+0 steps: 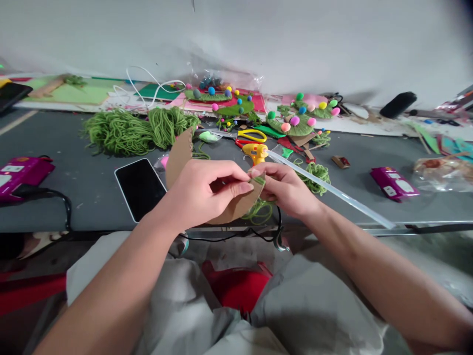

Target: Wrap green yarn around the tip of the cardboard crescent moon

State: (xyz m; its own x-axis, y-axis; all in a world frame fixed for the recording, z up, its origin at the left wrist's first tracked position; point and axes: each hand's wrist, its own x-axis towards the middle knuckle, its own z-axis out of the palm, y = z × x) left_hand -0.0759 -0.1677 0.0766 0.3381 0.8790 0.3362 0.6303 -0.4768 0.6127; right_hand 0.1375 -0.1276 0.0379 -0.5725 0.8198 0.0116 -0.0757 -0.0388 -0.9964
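My left hand (207, 190) is closed on a curved piece of brown cardboard (179, 158), its thumb pressed near the right end. Around that end lie a few strands of green yarn (259, 180). My right hand (286, 187) pinches at the same end, its fingertips touching those of my left hand; exactly what lies between them is hidden. Loose green yarn (258, 212) hangs below the cardboard's end. Just beyond my hands is a yellow glue gun (255, 152) with a long clear glue stick (332, 190) reaching to the right.
A phone (139, 188) lies left of my hands, with green yarn bundles (120, 132) behind it. Yellow-handled scissors (252, 135) and green pieces with coloured pompoms (295, 125) are farther back. Purple power sockets (393, 184) sit at both sides. A black cable (236, 237) hangs along the table edge.
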